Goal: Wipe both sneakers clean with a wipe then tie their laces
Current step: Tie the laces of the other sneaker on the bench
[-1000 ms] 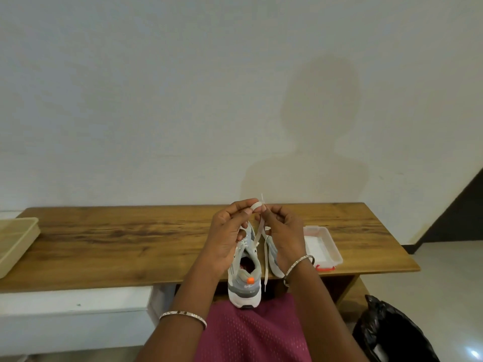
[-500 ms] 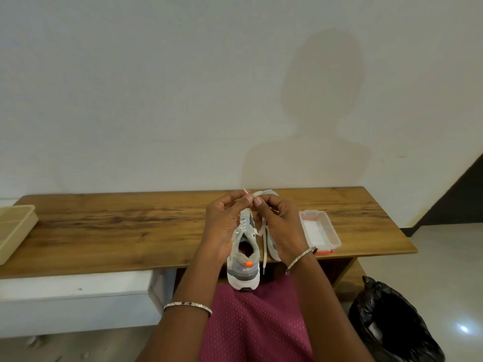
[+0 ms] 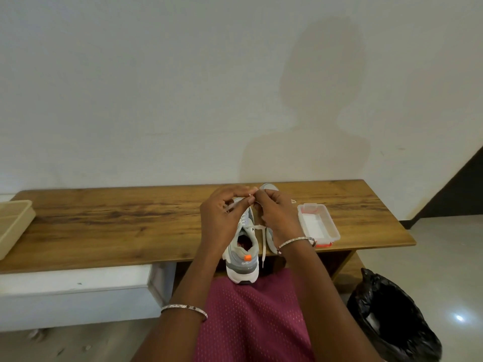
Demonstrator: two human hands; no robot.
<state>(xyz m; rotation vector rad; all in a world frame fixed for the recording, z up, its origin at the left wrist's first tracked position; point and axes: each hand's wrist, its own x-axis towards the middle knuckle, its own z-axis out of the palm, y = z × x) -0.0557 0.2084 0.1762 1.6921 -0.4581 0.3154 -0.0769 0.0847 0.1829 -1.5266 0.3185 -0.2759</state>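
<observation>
Grey-and-white mesh sneaker with an orange heel tab (image 3: 243, 259) stands on the near edge of the brown wood-grain tabletop (image 3: 117, 226), at about six o'clock of the board, heel toward me and overhanging the edge above the magenta mesh garment (image 3: 256, 322) on my lap. Just at its one o'clock I see the grey toe of a second sneaker (image 3: 269, 186); the rest is hidden behind my right hand (image 3: 279, 218). My left hand (image 3: 222, 220) and right hand meet above the first shoe's tongue, fingers curled, both pinching the flat white lace (image 3: 264, 244). One strand runs taut between the fingertips, and a free end hangs down at the shoe's three o'clock side, past the table edge. I cannot tell whether a knot has formed under my fingers. Each wrist carries a thin silver bangle (image 3: 184, 308).

At three o'clock from the shoes, near but apart, sits a clear rectangular plastic box with orange clips (image 3: 333, 228), something white inside. A beige plastic tray (image 3: 15, 226) lies at nine o'clock, at the far left end. On the floor at four o'clock is a black bin bag (image 3: 392, 317).
</observation>
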